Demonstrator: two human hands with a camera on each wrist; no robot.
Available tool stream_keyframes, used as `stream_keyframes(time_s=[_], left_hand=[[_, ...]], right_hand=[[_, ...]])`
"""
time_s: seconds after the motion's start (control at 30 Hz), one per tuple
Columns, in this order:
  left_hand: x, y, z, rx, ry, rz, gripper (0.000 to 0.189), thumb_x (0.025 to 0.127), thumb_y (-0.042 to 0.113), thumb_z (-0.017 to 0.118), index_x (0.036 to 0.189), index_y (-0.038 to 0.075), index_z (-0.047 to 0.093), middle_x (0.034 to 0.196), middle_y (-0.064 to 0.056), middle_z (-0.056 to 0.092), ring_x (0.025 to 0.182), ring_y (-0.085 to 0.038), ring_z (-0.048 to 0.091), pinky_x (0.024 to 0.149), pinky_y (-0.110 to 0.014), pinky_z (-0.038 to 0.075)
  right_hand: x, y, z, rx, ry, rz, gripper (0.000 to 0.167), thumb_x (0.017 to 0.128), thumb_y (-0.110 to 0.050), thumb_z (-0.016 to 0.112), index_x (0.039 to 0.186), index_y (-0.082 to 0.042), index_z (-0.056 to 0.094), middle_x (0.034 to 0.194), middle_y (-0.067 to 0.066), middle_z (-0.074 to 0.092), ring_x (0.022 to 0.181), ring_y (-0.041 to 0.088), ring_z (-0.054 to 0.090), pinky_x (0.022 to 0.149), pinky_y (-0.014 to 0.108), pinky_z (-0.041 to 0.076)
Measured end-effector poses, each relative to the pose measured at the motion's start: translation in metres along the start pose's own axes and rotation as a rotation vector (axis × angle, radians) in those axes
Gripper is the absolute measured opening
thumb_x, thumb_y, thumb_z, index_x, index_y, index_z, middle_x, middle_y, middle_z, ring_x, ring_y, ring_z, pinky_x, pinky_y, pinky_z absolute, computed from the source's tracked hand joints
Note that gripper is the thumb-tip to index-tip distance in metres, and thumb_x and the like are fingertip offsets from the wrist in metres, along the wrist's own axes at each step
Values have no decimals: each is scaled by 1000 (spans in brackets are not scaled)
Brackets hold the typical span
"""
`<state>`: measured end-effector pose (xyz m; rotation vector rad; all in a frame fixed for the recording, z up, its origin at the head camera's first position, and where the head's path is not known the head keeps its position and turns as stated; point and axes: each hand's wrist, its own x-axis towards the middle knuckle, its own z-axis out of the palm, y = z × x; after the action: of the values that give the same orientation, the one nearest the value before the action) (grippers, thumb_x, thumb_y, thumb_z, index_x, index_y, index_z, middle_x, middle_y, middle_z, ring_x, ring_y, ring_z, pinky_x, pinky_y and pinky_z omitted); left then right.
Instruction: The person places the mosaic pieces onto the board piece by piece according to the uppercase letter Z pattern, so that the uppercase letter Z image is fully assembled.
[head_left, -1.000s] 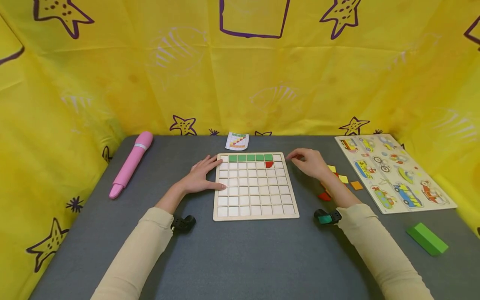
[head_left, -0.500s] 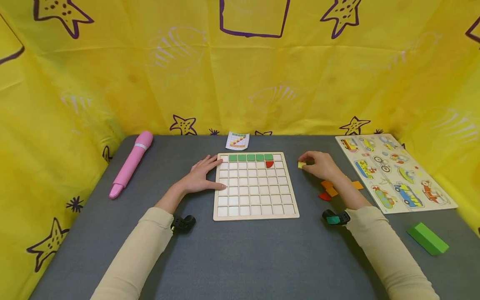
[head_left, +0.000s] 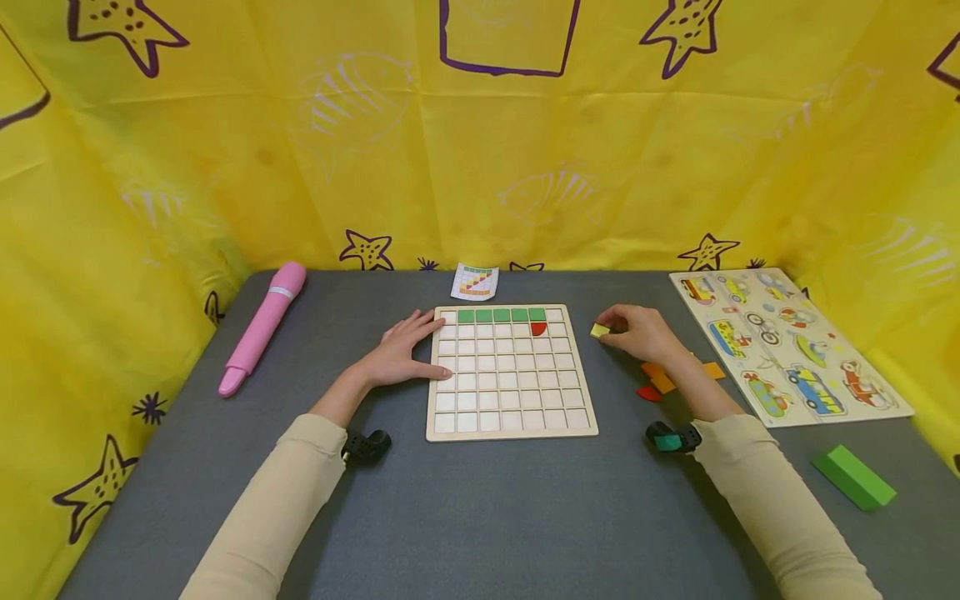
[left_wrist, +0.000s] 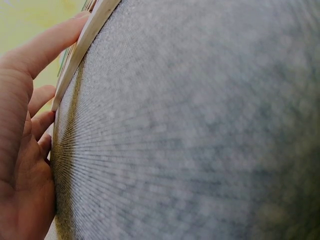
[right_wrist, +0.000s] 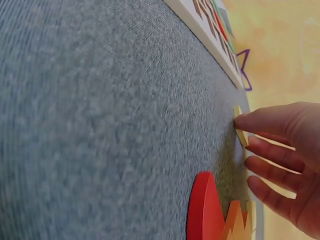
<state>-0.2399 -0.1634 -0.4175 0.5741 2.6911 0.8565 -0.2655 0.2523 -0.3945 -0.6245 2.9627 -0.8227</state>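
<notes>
A wooden grid board (head_left: 513,436) lies on the table in the head view. Its top row holds several green square tiles (head_left: 502,316), with a red quarter-round tile (head_left: 538,329) just below the last one. My left hand (head_left: 397,354) rests on the board's left edge, fingers spread and thumb over the rim; the left wrist view shows the thumb (left_wrist: 55,45) against that edge. To the right of the board, my right hand (head_left: 637,331) pinches a yellow square tile (head_left: 599,331) between thumb and fingers, low over the table.
Orange tiles (head_left: 663,382) and a red tile (head_left: 649,392) lie beneath my right forearm. A pattern card (head_left: 475,282) sits behind the board. Farther right are a picture puzzle board (head_left: 791,346) and a green block (head_left: 855,477); a pink wand-shaped object (head_left: 262,329) lies left.
My right hand went from beside the board's top right corner to the right and picked up a yellow tile, then shifted it slightly left. The left hand has stayed in place.
</notes>
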Motion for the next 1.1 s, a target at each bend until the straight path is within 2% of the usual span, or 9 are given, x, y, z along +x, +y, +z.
stream_keyframes(time_s=[0.23, 0.5, 0.77, 0.93, 1.1], left_hand=[[1, -1, 0, 3, 2, -4, 98, 79, 54, 74, 156, 16, 26, 163, -6, 10, 149, -26, -3, 114, -56, 0], [0, -2, 1, 1, 8, 4, 98, 79, 53, 74, 156, 16, 26, 163, -6, 11, 149, -26, -3, 114, -56, 0], [0, -2, 2, -1, 12, 7, 97, 80, 53, 74, 156, 16, 27, 163, -6, 11, 149, -26, -2, 114, -56, 0], [-1, -2, 2, -10, 16, 5, 98, 79, 54, 74, 156, 16, 27, 163, -6, 12, 149, -27, -1, 114, -57, 1], [0, -3, 2, -10, 19, 9, 99, 78, 55, 74, 156, 15, 27, 163, -6, 12, 149, -28, -1, 114, -58, 2]], right_hand=[[9, -13, 5, 48, 6, 15, 25, 87, -13, 74, 108, -1, 70, 98, 13, 69, 90, 28, 61, 80, 43, 47], [22, -44, 16, 125, -28, 17, 27, 86, -16, 75, 109, -3, 70, 100, 11, 68, 92, 27, 60, 79, 40, 48], [36, -64, 34, 168, -71, -92, 20, 86, -12, 74, 104, -4, 71, 96, 8, 69, 89, 24, 60, 76, 39, 49], [44, -72, 42, 143, -76, -195, 16, 84, -6, 75, 99, 0, 71, 92, 10, 69, 86, 25, 62, 78, 40, 51], [48, -78, 46, 136, -88, -228, 13, 85, -2, 73, 98, 1, 72, 95, 12, 69, 86, 24, 62, 79, 40, 52]])
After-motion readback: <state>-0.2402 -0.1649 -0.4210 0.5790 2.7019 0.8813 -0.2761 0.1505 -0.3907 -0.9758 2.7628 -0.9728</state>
